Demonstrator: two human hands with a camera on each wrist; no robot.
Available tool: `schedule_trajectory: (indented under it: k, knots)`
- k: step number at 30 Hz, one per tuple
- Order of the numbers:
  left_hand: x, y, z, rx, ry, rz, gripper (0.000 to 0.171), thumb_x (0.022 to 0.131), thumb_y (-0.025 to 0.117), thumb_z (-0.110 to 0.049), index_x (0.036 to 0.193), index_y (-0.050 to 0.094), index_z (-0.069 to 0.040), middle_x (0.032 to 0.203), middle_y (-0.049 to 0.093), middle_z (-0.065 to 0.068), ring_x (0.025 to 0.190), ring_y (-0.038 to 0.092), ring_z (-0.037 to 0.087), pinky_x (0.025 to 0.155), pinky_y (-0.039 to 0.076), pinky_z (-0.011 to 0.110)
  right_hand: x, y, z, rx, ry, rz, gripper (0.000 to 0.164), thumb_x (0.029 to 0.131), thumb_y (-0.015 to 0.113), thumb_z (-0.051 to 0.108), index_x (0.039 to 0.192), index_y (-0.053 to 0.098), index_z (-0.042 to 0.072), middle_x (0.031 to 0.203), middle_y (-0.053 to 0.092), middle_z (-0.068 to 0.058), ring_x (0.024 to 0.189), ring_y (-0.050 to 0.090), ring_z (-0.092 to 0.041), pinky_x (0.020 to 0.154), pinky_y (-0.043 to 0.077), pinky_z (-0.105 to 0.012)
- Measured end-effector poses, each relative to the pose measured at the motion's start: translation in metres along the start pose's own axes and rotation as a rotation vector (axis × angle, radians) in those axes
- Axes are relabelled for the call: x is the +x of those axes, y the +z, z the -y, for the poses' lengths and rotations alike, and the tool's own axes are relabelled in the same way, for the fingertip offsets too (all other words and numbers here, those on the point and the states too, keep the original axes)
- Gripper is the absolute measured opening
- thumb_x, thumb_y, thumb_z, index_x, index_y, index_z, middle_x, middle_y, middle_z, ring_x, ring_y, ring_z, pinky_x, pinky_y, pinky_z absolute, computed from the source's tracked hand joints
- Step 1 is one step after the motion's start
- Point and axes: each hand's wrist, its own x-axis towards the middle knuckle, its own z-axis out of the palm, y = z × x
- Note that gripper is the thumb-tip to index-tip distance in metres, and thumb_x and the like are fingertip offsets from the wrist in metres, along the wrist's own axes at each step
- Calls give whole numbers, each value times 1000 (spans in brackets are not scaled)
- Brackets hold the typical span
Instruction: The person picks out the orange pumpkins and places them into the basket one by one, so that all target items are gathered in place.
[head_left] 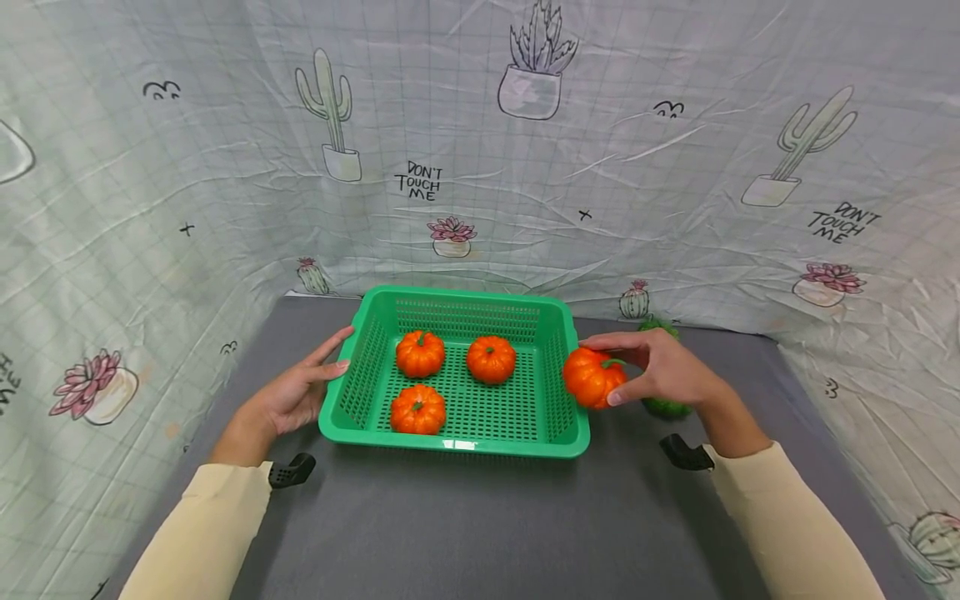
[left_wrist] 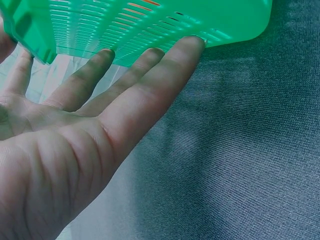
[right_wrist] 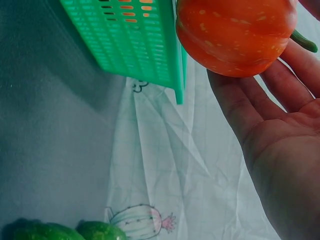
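Note:
My right hand (head_left: 670, 367) holds an orange toy pumpkin (head_left: 592, 379) with a green stem, thumb at its near side and fingers at its far side. The pumpkin overlaps the right rim of the green plastic basket (head_left: 465, 446) in the head view; the right wrist view shows the pumpkin (right_wrist: 235, 35) beside the basket wall (right_wrist: 145, 55). At the basket's left side is my left hand (head_left: 296, 394), its fingers (left_wrist: 145, 102) stretched straight against the slotted outer wall and its thumb at the rim. Inside lie three more orange pumpkins, one back left (head_left: 420, 354), one back right (head_left: 491, 360), one front left (head_left: 417, 410).
Green, rounded produce (head_left: 666, 408) lies on the grey tabletop (head_left: 465, 533), partly hidden behind my right hand. It also shows as green lumps (right_wrist: 65, 231) in the right wrist view. A pale cactus-print cloth (head_left: 480, 167) hangs behind the basket and along the sides.

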Motion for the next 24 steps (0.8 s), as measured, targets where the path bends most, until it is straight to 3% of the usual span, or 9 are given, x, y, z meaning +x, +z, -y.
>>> schedule_trajectory:
  k: [12,24]
  knots:
    - [0,0,0,-4,-1,2,76,113,47,-20,167,0,-45,147,42,-4,117,68,20,93,60,50,14,12,6,21,-43,39,63,80,87,0,139,64,-2,138,66,-25,113,69,-6,97,57,-22]
    - [0,-1,1,5,-2,4,76,112,48,-22,167,-1,-45,149,40,-2,118,67,20,94,59,50,27,24,13,43,-53,89,66,80,89,3,141,63,0,141,64,-23,120,67,-6,101,55,-22]
